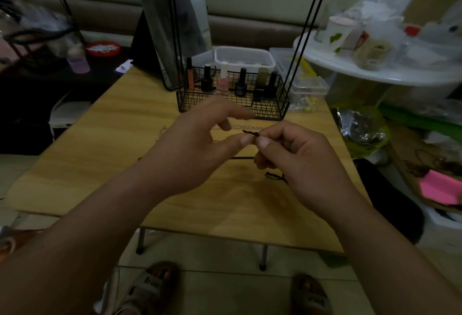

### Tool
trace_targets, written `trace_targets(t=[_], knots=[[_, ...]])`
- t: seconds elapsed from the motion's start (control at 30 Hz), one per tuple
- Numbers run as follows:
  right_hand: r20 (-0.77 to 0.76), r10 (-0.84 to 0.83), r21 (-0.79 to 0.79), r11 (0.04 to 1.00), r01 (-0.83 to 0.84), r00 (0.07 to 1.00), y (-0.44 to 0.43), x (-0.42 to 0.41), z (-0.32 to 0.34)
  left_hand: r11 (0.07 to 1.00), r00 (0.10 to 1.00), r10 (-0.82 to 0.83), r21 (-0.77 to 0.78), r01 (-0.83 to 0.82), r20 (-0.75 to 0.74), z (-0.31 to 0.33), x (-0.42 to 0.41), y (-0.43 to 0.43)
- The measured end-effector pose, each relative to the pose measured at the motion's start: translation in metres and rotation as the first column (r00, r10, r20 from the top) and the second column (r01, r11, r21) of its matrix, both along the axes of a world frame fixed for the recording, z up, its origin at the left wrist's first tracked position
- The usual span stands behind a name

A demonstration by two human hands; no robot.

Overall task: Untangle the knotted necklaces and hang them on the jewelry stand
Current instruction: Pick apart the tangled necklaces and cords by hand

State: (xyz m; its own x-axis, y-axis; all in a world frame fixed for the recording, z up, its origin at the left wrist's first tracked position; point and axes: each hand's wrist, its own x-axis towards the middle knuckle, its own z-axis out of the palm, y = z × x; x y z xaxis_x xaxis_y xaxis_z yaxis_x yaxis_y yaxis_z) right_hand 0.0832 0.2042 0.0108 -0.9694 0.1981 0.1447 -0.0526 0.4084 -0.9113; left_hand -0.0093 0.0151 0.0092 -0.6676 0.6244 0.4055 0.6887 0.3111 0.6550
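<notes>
Above the wooden table my right hand pinches the knotted end of a dark cord necklace between thumb and forefinger. More of the cord trails below the hand, near the wrist. My left hand hovers just left of the knot with fingers spread; its thumb tip almost touches the cord. A silver chain necklace lies on the table behind the hands. The black wire jewelry stand rises behind, its hooks along the top edge, with nothing seen hanging on them.
The stand's wire basket holds several nail polish bottles. A mirror leans behind it, with clear plastic boxes alongside. A cluttered white round table stands to the right. My sandalled feet show on the floor below.
</notes>
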Motion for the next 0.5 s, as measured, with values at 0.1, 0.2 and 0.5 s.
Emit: trace_targets(t=[0.1, 0.2, 0.5], knots=[[0.008, 0.023, -0.003, 1.000, -0.023, 1.000, -0.001, 0.000, 0.000, 0.997, 0.996, -0.058, -0.044, 0.061, 0.064, -0.005, -0.001, 0.004], [0.024, 0.028, 0.011, 1.000, -0.028, 0.999, 0.000, 0.000, 0.000, 0.996, 0.989, -0.076, -0.035, 0.081, 0.127, -0.005, -0.003, 0.004], [-0.096, 0.016, 0.237, 0.972, 0.007, 0.995, 0.006, 0.005, -0.012, 0.985, 0.978, -0.117, -0.102, 0.136, 0.172, -0.005, -0.001, 0.006]])
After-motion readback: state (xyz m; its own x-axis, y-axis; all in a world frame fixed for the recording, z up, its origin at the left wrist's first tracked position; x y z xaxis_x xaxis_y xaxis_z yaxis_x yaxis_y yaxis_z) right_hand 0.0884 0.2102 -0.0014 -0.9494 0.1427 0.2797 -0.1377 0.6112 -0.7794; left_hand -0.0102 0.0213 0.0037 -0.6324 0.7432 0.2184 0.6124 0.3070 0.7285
